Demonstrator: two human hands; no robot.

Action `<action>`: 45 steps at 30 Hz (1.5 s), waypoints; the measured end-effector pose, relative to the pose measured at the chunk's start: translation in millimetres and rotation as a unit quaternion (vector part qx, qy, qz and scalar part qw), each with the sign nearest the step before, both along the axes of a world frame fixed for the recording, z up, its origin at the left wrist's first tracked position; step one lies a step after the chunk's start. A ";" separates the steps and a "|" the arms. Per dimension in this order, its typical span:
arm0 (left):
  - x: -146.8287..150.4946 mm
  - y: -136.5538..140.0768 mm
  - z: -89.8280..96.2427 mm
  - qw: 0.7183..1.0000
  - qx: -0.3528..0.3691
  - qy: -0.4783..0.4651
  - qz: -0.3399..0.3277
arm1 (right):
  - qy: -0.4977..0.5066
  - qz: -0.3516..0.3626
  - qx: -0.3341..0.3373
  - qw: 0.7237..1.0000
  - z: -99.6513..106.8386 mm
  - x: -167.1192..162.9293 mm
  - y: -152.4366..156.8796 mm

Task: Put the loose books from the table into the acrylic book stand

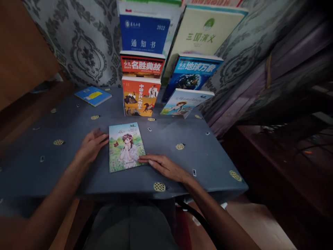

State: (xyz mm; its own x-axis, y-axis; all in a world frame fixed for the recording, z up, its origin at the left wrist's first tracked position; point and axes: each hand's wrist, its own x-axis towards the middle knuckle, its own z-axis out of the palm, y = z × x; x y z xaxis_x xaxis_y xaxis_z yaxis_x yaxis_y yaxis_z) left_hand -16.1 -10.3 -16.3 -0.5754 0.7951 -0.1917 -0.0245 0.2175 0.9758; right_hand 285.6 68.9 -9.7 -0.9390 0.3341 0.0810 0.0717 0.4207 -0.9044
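Note:
A thin book (127,147) with a drawn child in a green meadow on its cover lies flat on the table in front of me. At its left edge is my left hand (92,144), fingers stretched out toward the cover; whether they touch it I cannot tell. My right hand (165,166) lies low at the right side, its outstretched fingertips resting on the cover's lower right edge. Neither hand grips the book.
Books stand upright in two stacked rows at the back, among them an orange book (142,97), a blue earth book (189,74) and a pale book (186,102). A blue book (93,96) lies flat at the back left. Patterned curtain (88,48) hangs behind the table (179,170).

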 end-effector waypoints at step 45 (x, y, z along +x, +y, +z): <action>28.6 20.4 31.4 0.945 0.248 -0.093 -0.190 | 0.295 -0.231 -0.078 0.924 10.8 -71.3 39.1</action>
State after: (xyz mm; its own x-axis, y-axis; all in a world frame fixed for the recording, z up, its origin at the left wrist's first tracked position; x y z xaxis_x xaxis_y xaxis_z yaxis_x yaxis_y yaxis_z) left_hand 12.5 10.1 15.1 -0.2235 0.9562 0.1892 -0.2176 -0.2382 0.9465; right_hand 214.3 108.0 1.1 -0.4999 0.7393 0.4512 -0.3140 0.3307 -0.8899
